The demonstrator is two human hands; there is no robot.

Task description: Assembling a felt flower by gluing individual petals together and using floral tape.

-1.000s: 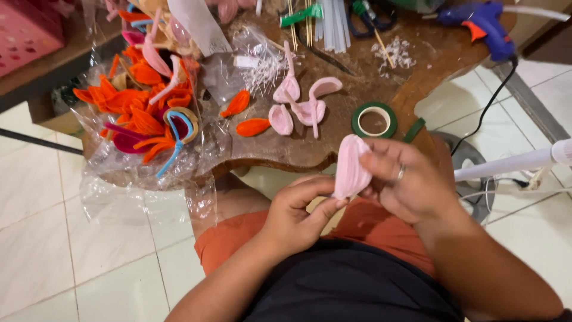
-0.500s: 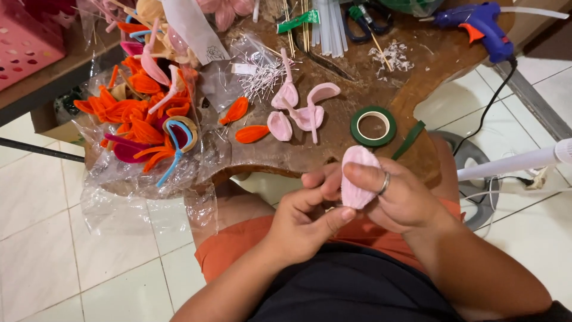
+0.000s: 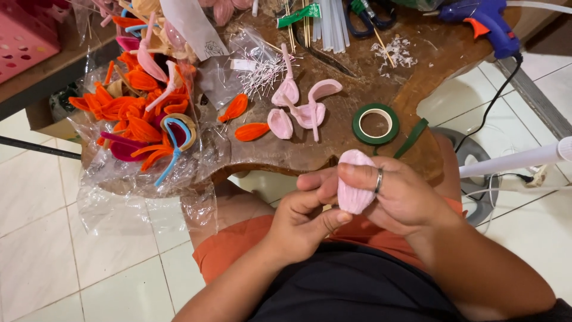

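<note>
Pinching pink petal (image 3: 355, 189), both hands (image 3: 310, 222) (image 3: 400, 197) overhang table edge (image 3: 286, 170).

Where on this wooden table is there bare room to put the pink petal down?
Bare wood lies on the table edge between the pink petals and the green tape roll, and right of the roll towards the glue gun. The left side is crowded with orange petals in plastic.

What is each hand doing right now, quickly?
Left hand: closed, thumb pinching the lower end of the pink petal.
Right hand: closed around the same pink petal.
</note>
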